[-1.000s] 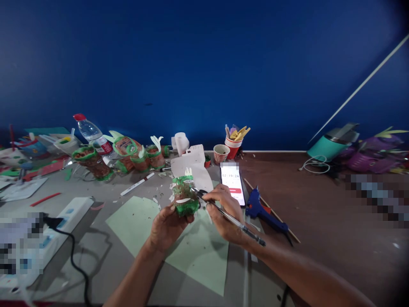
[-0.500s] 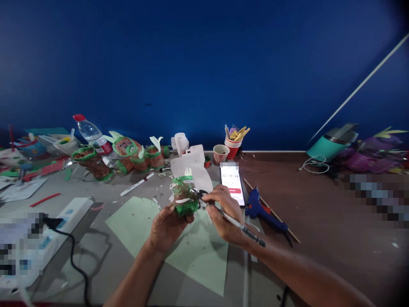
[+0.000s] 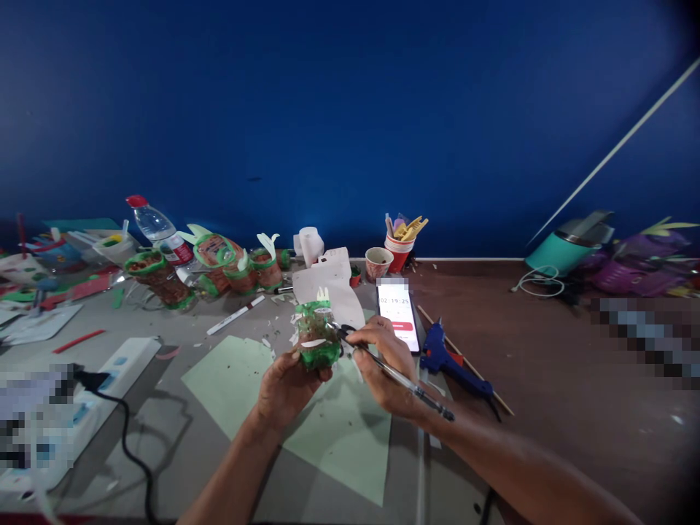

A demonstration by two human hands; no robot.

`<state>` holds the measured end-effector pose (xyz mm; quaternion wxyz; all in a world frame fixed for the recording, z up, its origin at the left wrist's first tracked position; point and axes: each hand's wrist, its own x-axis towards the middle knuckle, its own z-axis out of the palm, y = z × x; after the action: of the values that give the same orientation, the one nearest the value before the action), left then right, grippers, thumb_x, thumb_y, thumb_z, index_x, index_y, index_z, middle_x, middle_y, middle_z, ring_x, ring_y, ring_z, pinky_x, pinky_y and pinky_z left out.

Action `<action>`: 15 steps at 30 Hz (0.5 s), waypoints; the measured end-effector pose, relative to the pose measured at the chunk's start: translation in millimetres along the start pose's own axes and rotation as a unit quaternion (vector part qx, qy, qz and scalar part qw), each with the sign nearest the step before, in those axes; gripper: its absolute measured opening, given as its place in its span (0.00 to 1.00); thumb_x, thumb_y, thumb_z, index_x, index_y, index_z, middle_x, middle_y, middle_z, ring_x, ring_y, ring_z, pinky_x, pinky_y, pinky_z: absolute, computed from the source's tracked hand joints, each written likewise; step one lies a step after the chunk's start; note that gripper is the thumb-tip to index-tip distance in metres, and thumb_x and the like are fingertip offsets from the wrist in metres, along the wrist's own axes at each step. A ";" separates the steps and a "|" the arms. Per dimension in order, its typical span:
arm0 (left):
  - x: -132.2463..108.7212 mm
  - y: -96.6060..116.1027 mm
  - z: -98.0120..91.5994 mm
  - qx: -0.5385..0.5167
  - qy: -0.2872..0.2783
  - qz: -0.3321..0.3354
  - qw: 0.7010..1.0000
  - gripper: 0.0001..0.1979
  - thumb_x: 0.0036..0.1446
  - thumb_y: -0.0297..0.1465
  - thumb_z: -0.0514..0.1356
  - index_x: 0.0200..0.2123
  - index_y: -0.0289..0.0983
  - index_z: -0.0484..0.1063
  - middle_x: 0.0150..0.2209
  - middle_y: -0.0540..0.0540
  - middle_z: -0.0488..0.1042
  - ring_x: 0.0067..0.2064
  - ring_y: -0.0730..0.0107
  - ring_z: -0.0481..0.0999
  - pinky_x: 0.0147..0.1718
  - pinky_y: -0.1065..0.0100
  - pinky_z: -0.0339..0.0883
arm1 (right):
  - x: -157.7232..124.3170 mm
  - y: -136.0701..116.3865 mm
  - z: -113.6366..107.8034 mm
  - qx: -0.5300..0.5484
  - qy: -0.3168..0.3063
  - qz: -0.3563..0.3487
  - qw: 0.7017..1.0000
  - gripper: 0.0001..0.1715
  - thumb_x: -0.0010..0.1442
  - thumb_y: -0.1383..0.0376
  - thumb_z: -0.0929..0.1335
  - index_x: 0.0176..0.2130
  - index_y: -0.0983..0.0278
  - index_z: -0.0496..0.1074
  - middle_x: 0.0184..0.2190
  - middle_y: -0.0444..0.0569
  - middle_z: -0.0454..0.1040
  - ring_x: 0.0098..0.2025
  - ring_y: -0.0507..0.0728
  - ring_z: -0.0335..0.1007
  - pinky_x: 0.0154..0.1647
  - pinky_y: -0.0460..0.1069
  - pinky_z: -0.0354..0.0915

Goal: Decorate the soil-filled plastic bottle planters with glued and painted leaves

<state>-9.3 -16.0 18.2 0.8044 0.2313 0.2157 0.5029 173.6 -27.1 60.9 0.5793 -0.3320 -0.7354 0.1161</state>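
Note:
My left hand is closed around the base of a small plastic-bottle pot, green at top and bottom with a brown middle. White cut-outs like an eye and a mouth are on its front, and pale strips stick up from its rim. In my right hand is a clear-barrelled pen, gripped near its dark front end. The pen's front end meets or nearly touches the pot's right side; contact cannot be made out. Light green paper sheets lie beneath both hands.
A phone and a blue glue gun lie to the right, beside a thin wooden stick. Several similar pots stand at the back left. A white power strip with a black cord is at left. Paper cups stand behind.
Both hands, the pot and the pen keep almost the same position. The phone's timer has advanced by one second.

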 end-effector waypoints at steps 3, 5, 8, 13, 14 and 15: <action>-0.2 0.1 0.4 0.001 -0.005 -0.001 1.000 0.14 0.45 0.33 0.66 0.36 0.34 0.78 0.36 0.44 0.78 0.33 0.66 0.73 0.32 0.67 0.66 | -0.4 0.2 0.3 -0.003 0.003 0.007 1.000 0.11 0.57 0.71 0.63 0.39 0.60 0.69 0.28 0.46 0.72 0.31 0.56 0.67 0.38 0.54 0.63; -0.8 -0.1 0.8 -0.001 -0.003 0.000 1.000 0.14 0.45 0.33 0.66 0.36 0.34 0.78 0.36 0.44 0.78 0.33 0.67 0.73 0.31 0.67 0.66 | -0.8 0.1 0.6 -0.002 0.004 0.012 1.000 0.11 0.57 0.71 0.63 0.39 0.60 0.69 0.28 0.46 0.72 0.32 0.56 0.67 0.38 0.54 0.63; -1.3 -0.6 0.4 -0.006 -0.002 0.001 1.000 0.13 0.45 0.33 0.66 0.36 0.34 0.78 0.36 0.44 0.78 0.32 0.67 0.73 0.31 0.67 0.66 | -1.5 0.3 1.0 0.001 -0.001 0.013 1.000 0.11 0.57 0.70 0.62 0.40 0.59 0.69 0.27 0.45 0.72 0.31 0.56 0.67 0.39 0.54 0.63; -0.6 -0.8 -1.2 -0.010 -0.008 -0.004 1.000 0.13 0.46 0.32 0.65 0.37 0.35 0.77 0.36 0.45 0.78 0.33 0.67 0.73 0.32 0.66 0.66 | -1.9 0.6 0.9 -0.004 0.002 0.017 1.000 0.11 0.56 0.70 0.63 0.39 0.60 0.69 0.28 0.46 0.72 0.32 0.57 0.68 0.39 0.54 0.63; -0.4 -0.7 -1.0 -0.010 -0.006 -0.002 1.000 0.13 0.46 0.32 0.65 0.37 0.35 0.77 0.36 0.45 0.78 0.33 0.67 0.73 0.32 0.66 0.66 | -1.8 0.5 0.8 -0.003 0.001 0.018 1.000 0.11 0.56 0.70 0.63 0.39 0.60 0.69 0.28 0.46 0.72 0.32 0.57 0.68 0.39 0.54 0.63; -0.3 -0.6 -0.5 -0.009 -0.005 -0.001 1.000 0.13 0.45 0.32 0.65 0.37 0.35 0.77 0.36 0.45 0.78 0.33 0.67 0.73 0.32 0.66 0.66 | -1.8 0.4 0.8 -0.002 0.000 0.019 1.000 0.11 0.56 0.70 0.63 0.39 0.60 0.70 0.27 0.45 0.72 0.31 0.56 0.68 0.39 0.54 0.63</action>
<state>-9.3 -16.4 17.4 0.8083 0.2258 0.2074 0.5026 173.2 -27.8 59.1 0.5763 -0.3467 -0.7294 0.1254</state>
